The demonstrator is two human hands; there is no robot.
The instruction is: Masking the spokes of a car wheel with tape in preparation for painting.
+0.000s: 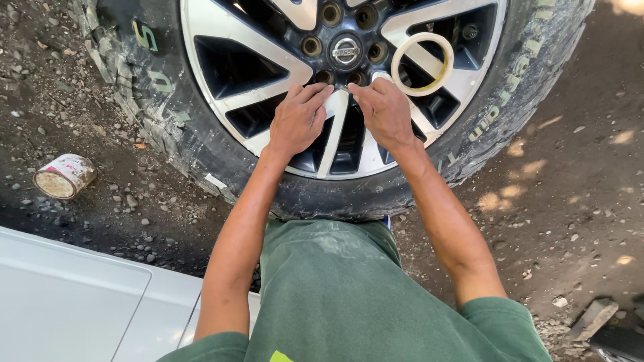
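Wheel cut off at twelve o'clock — lower rim hidden behind left hand and right hand; fingertip contact unclear.

Both hands' fingers on alloy wheel, tape roll beside.

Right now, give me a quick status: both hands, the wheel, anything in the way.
Left hand and right hand flat on silver spoke of alloy wheel, holding nothing visible. Tape roll resting on rim beside right hand. Tin can lying clear on gravel.

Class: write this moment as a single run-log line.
left hand: on silver spoke | right hand: same spoke | tape roll: resting on alloy wheel | tin can: on dirt
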